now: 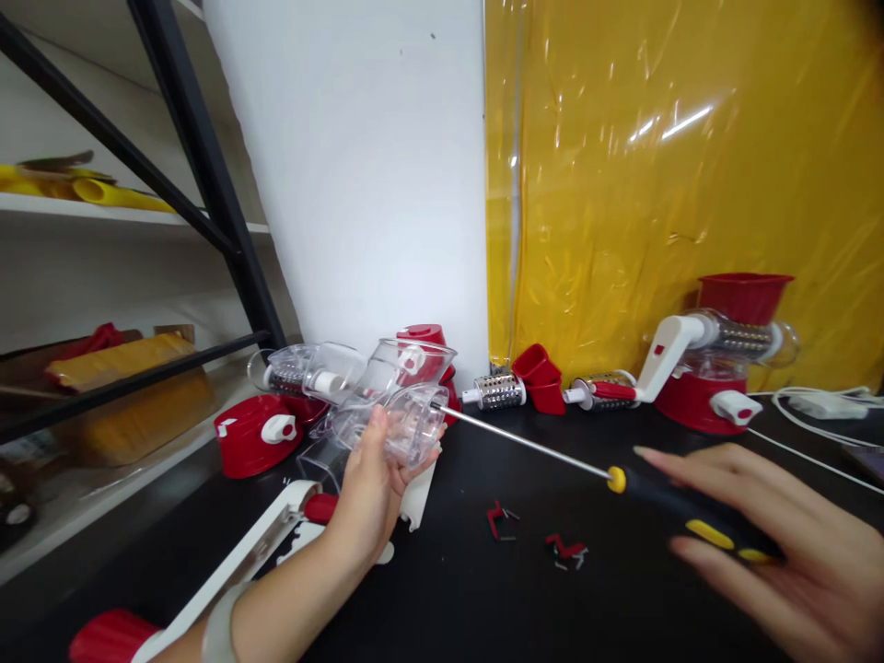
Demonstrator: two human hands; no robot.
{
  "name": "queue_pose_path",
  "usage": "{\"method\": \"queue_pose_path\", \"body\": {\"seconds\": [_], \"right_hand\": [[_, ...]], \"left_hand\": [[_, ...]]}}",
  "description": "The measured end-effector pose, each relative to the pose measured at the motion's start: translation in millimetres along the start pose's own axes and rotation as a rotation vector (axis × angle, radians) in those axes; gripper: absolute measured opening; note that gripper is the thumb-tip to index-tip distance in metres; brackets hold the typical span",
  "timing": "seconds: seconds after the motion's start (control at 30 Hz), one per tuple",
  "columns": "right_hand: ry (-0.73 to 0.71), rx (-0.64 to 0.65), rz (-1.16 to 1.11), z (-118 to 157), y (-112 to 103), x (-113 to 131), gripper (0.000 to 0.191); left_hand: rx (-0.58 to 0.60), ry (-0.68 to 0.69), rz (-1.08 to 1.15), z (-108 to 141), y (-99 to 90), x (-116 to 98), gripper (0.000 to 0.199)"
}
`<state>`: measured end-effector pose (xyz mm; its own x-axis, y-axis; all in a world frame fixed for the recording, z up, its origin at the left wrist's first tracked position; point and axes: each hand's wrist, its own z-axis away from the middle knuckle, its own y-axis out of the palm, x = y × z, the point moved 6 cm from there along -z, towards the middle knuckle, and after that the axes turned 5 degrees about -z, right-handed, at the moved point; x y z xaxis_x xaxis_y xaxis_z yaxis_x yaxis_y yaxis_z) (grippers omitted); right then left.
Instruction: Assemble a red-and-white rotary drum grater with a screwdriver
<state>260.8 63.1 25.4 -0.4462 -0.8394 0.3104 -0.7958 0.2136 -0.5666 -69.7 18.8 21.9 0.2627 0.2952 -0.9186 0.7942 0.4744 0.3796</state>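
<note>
My left hand [377,483] is wrapped round a clear plastic housing [414,419] and holds it above the black table. At the right, my right hand [780,543] has its fingers and thumb round the black and yellow handle of a long screwdriver [539,447]. The screwdriver's metal shaft points left, and its tip meets the right side of the clear housing. Two small red plastic pieces [494,520] [566,548] lie on the table below the shaft, with small screws beside them.
An assembled red and white grater [701,401] stands at the back right near white cables [808,405]. Metal drums [501,391], red bases [257,437] and a white crank arm [227,562] lie about. Shelves [131,364] stand on the left.
</note>
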Motion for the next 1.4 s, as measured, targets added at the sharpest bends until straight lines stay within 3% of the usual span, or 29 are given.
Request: {"method": "queue_pose_path", "body": {"seconds": [0.27, 0.5, 0.7, 0.87, 1.17, 1.3, 1.4], "right_hand": [[0.044, 0.207, -0.128, -19, 26, -15, 0.021], [0.148, 0.198, -0.217, -13, 44, -18, 0.018], [0.188, 0.243, -0.225, -9, 63, -17, 0.021], [0.176, 0.398, -0.237, -6, 70, -15, 0.020], [0.199, 0.450, -0.144, 10, 69, -22, 0.039], [0.123, 0.453, -0.201, 5, 66, -18, 0.032], [0.167, 0.466, -0.254, 1, 71, -17, 0.023]], "left_hand": [[-0.019, 0.152, -0.023, -6, -7.2, -8, 0.065], [-0.015, 0.272, -0.100, -6, -15.1, -10, 0.053], [0.080, 0.349, -0.129, 5, -9.3, -16, 0.051], [0.032, 0.381, -0.157, 12, -10.0, -25, 0.052], [0.003, 0.299, -0.086, 10, -14.1, -22, 0.046], [0.023, 0.298, -0.106, 5, -14.4, -20, 0.055], [0.008, 0.292, -0.109, 2, -16.0, -21, 0.058]]}}
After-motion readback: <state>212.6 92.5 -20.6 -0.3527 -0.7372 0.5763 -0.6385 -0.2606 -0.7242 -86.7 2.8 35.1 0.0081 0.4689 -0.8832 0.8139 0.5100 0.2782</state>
